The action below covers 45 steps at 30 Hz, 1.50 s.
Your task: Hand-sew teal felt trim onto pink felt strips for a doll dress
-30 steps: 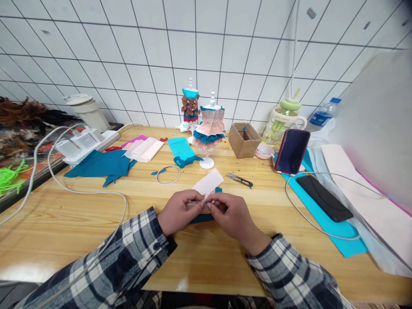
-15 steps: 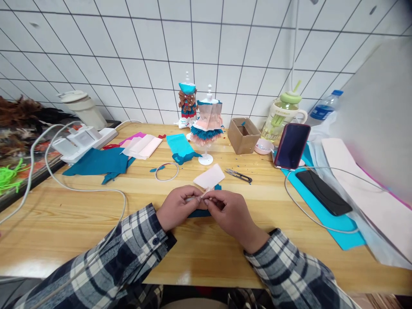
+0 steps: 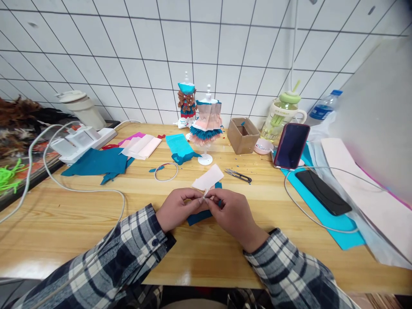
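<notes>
My left hand (image 3: 178, 209) and my right hand (image 3: 230, 212) meet in front of me, thumb and forefinger of each pinched together. Between the fingertips is the narrow gathered end of a pale pink crepe paper strip (image 3: 209, 177), whose flat part fans out beyond my fingers. Under the hands lies a dark teal crepe paper piece (image 3: 200, 217), partly covered by them. Thread snips (image 3: 238, 175) rest just beyond my right hand. A ring of thin white wire (image 3: 166, 172) lies past my left hand.
Behind stand a small dress form (image 3: 206, 122) in layered paper and a second decorated form (image 3: 186, 103). A cardboard box (image 3: 243, 139), pink bowl (image 3: 264, 146) and propped phone (image 3: 291, 146) are at right. Left are teal paper (image 3: 96, 162), a power strip (image 3: 90, 143) and a loose cable (image 3: 124, 201).
My fingertips have shifted slightly on the pink paper, and its pinched end now stands up between them. More of the teal paper shows below my hands.
</notes>
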Each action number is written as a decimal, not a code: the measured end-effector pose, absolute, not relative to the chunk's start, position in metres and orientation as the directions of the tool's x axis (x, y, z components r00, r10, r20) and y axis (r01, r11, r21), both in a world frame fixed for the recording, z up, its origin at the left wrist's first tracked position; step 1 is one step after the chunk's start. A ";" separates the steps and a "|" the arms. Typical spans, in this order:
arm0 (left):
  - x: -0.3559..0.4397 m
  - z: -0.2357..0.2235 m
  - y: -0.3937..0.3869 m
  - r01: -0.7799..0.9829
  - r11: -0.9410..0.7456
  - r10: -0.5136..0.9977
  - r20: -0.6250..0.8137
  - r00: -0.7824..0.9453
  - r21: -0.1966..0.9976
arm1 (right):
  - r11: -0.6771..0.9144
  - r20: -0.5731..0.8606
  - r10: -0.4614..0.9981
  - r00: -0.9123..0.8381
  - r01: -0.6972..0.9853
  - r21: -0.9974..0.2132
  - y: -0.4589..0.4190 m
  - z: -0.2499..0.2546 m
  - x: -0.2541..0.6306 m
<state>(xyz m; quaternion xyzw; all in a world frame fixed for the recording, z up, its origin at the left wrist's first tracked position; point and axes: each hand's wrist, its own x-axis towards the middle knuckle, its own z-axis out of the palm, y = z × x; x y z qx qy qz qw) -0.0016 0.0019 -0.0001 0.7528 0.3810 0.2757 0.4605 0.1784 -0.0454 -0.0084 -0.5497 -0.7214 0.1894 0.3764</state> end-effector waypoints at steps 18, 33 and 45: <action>0.000 -0.001 0.000 0.377 -0.343 0.832 0.091 0.548 0.861 | 0.220 0.207 0.974 -0.087 0.571 -0.791 -0.042 -0.009 0.173; 0.000 -0.002 0.000 0.360 -0.370 0.816 0.114 0.567 0.856 | 0.233 0.214 0.972 -0.099 0.547 -0.804 -0.042 -0.010 0.172; -0.003 -0.002 -0.002 0.203 -0.161 0.835 0.023 0.549 0.966 | -0.023 -0.008 0.996 0.088 0.179 -0.983 -0.026 -0.020 0.179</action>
